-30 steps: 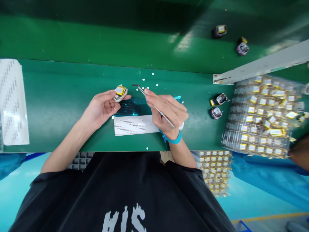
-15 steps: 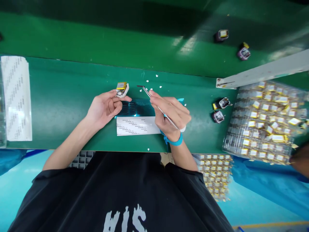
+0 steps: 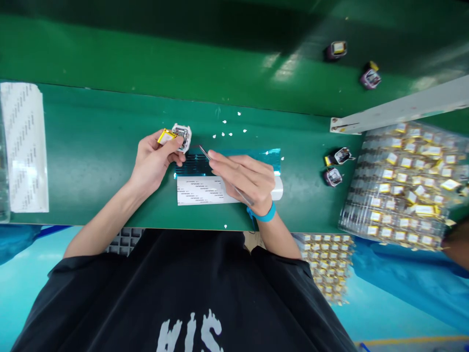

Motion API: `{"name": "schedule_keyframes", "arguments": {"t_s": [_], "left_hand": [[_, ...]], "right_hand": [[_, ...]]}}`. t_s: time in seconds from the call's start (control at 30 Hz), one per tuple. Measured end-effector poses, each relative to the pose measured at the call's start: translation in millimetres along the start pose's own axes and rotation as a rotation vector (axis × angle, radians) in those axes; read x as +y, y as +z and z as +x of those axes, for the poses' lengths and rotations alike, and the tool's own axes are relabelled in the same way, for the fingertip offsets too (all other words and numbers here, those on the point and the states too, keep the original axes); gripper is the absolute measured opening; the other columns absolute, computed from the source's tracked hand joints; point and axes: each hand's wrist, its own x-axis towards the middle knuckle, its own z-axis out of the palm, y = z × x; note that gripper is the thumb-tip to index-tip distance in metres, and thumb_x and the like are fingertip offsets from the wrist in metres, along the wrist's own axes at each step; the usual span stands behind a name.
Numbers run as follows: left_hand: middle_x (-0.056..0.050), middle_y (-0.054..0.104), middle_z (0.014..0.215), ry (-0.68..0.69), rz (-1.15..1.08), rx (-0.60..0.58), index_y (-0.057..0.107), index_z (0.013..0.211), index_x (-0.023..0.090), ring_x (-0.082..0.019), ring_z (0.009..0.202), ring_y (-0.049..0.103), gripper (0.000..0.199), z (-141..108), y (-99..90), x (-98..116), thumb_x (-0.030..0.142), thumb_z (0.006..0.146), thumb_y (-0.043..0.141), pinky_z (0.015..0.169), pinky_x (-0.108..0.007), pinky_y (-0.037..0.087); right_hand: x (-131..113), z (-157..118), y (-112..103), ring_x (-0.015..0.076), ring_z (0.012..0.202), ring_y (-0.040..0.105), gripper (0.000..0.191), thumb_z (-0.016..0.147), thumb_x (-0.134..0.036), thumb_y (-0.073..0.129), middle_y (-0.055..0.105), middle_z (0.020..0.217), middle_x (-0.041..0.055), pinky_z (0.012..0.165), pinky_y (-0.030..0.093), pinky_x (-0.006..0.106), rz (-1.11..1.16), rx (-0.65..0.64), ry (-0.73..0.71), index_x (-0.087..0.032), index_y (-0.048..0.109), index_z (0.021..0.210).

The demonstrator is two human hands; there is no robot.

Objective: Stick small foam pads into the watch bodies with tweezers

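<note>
My left hand [image 3: 156, 159] is closed on a small white watch case [image 3: 185, 133], its inner electronics facing up. A yellow-edged battery [image 3: 165, 137] hangs out of the case on the left, partly under my thumb. My right hand [image 3: 247, 178] grips metal tweezers [image 3: 205, 153], their tips just right of the case. Whether the tips hold a dark strip is hard to make out. Beneath the right hand lie a shiny blue film with dark strips [image 3: 196, 166] and a white printed backing sheet [image 3: 200, 191], both partly covered by the hand.
Several small white stickers [image 3: 230, 134] dot the green bench [image 3: 91, 146]. Open watch cases [image 3: 332, 177] lie to the right, beside stacked clear trays of batteries [image 3: 388, 195]. A white metal bracket [image 3: 399, 105] rises behind them. Printed white sheets [image 3: 25, 146] lie far left.
My left hand has turned the watch case so its open inside shows, thumb now over it. The tweezers, which held a dark strip, have moved left and nearer to me, close to the case.
</note>
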Motion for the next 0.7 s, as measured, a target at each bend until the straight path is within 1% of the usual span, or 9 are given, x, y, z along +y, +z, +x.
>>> {"name": "schedule_keyframes", "arguments": {"t_s": [0.07,0.13,0.17,0.23,0.33,0.4,0.47,0.57,0.7], "left_hand": [[0.001,0.065,0.070,-0.003,0.006,0.043,0.060,0.077,0.020,-0.011,0.059,0.068,0.017,0.8,-0.6,-1.5,0.019,0.080,0.077,0.058,-0.021,0.059],[0.000,0.067,0.076,-0.005,0.026,0.078,0.057,0.079,0.020,-0.013,0.065,0.072,0.019,0.4,-0.5,-2.6,0.021,0.080,0.076,0.066,-0.023,0.063],[0.000,0.067,0.077,-0.001,0.037,0.084,0.057,0.079,0.020,-0.013,0.066,0.072,0.019,-0.1,-0.2,-3.0,0.022,0.080,0.076,0.067,-0.024,0.064],[0.000,0.067,0.077,0.009,0.054,0.065,0.055,0.079,0.020,-0.013,0.063,0.071,0.021,-1.4,0.3,-3.5,0.023,0.080,0.076,0.066,-0.026,0.064],[0.000,0.065,0.074,0.024,0.066,0.019,0.052,0.075,0.020,-0.012,0.058,0.068,0.024,-3.4,0.7,-4.1,0.021,0.080,0.076,0.063,-0.027,0.063],[0.000,0.064,0.073,0.027,0.061,0.009,0.051,0.073,0.020,-0.012,0.057,0.067,0.025,-4.3,0.9,-4.5,0.019,0.081,0.075,0.062,-0.027,0.063],[0.001,0.064,0.073,0.027,0.050,0.010,0.051,0.072,0.020,-0.011,0.056,0.066,0.025,-4.9,1.6,-4.9,0.017,0.082,0.074,0.061,-0.027,0.063],[0.002,0.062,0.069,0.036,0.021,0.016,0.050,0.070,0.021,-0.011,0.054,0.065,0.027,-5.7,3.1,-4.9,0.015,0.080,0.074,0.059,-0.026,0.062],[0.004,0.059,0.063,0.035,0.013,0.033,0.049,0.067,0.021,-0.010,0.051,0.062,0.028,-7.2,4.9,-3.7,0.012,0.080,0.073,0.056,-0.024,0.061]], "right_hand": [[-0.1,-0.8,2.2,0.0158,0.100,0.080,0.046,0.097,-0.008,0.069,0.076,0.129,0.0017,0.081,0.069,0.029,0.001,-0.009,-0.030,-0.028,0.067,0.138],[0.6,-1.3,5.5,0.0165,0.097,0.080,0.047,0.094,-0.006,0.072,0.077,0.127,0.0040,0.078,0.069,0.029,-0.028,-0.009,-0.072,-0.023,0.067,0.138],[0.9,-1.4,6.9,0.0169,0.095,0.080,0.046,0.093,-0.006,0.074,0.078,0.126,0.0049,0.076,0.068,0.029,-0.043,-0.008,-0.096,-0.021,0.067,0.136],[1.3,-1.7,8.8,0.0172,0.094,0.080,0.043,0.093,-0.007,0.075,0.078,0.125,0.0048,0.073,0.067,0.030,-0.057,-0.014,-0.120,-0.019,0.069,0.134],[1.1,-2.5,9.1,0.0159,0.099,0.079,0.039,0.099,-0.011,0.068,0.076,0.130,-0.0007,0.075,0.067,0.030,-0.059,-0.081,-0.077,-0.028,0.070,0.134],[0.9,-2.8,8.8,0.0141,0.102,0.079,0.034,0.102,-0.013,0.065,0.074,0.132,-0.0043,0.078,0.067,0.029,-0.080,-0.137,-0.055,-0.033,0.072,0.130],[0.9,-2.5,8.4,0.0133,0.101,0.079,0.031,0.103,-0.014,0.065,0.075,0.131,-0.0048,0.078,0.067,0.028,-0.097,-0.152,-0.066,-0.032,0.074,0.126],[0.8,-1.4,7.5,0.0137,0.101,0.079,0.030,0.102,-0.013,0.065,0.075,0.131,-0.0027,0.077,0.066,0.028,-0.101,-0.131,-0.104,-0.029,0.075,0.125],[0.2,0.2,6.4,0.0129,0.103,0.078,0.029,0.105,-0.014,0.061,0.074,0.132,-0.0050,0.074,0.065,0.027,-0.160,-0.168,-0.136,-0.031,0.075,0.124]]}}
